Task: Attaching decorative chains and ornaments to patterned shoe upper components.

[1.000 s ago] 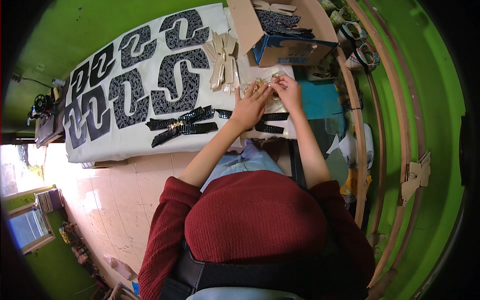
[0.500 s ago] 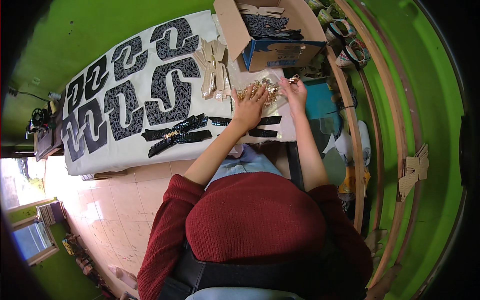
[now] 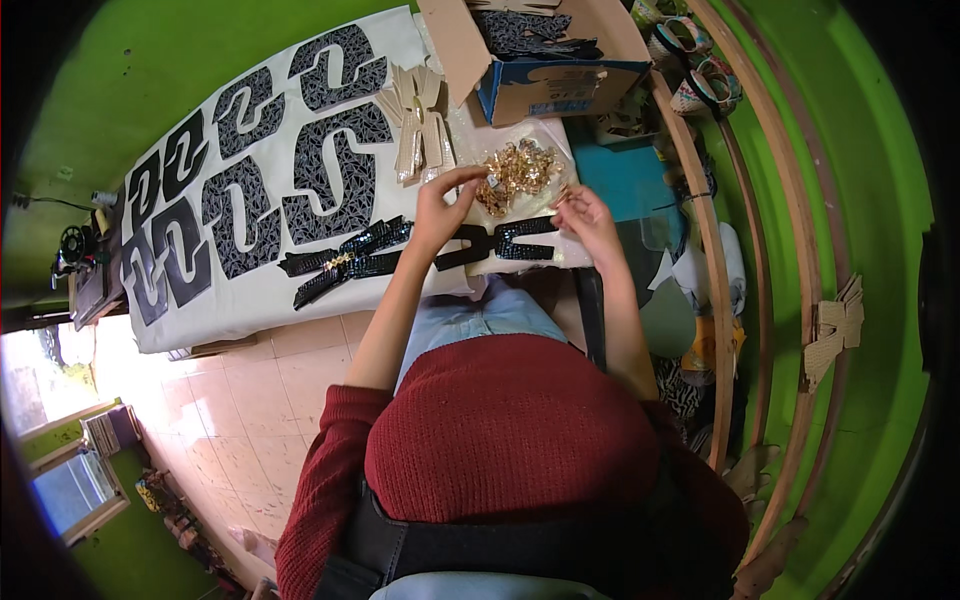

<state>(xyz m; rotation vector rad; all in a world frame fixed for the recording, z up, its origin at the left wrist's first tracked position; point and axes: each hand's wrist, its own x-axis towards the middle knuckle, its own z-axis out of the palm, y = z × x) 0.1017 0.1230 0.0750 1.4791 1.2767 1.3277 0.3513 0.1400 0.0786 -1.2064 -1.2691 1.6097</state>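
Observation:
A heap of small gold-coloured metal ornaments lies on a clear plastic sheet on the table. At its left edge hovers my left hand, open, thumb and forefinger apart. My right hand is closed in a pinch just right of the heap, with a small gold ornament at its fingertips, partly hidden. Between and below my hands lies a shiny black strap piece with split ends. Left of it sits a black crossed strap piece with gold ornaments along its middle.
Black patterned S-shaped cutouts cover the white cloth at left. Beige strap pieces lie stacked beyond my left hand. A cardboard box of cut pieces stands at the back. Wooden rack rails with shoes rise at right.
My left hand has lifted off the gold heap and drawn back left, uncovering it and the black strap. My right hand has come nearer to me, still pinching a small gold ornament.

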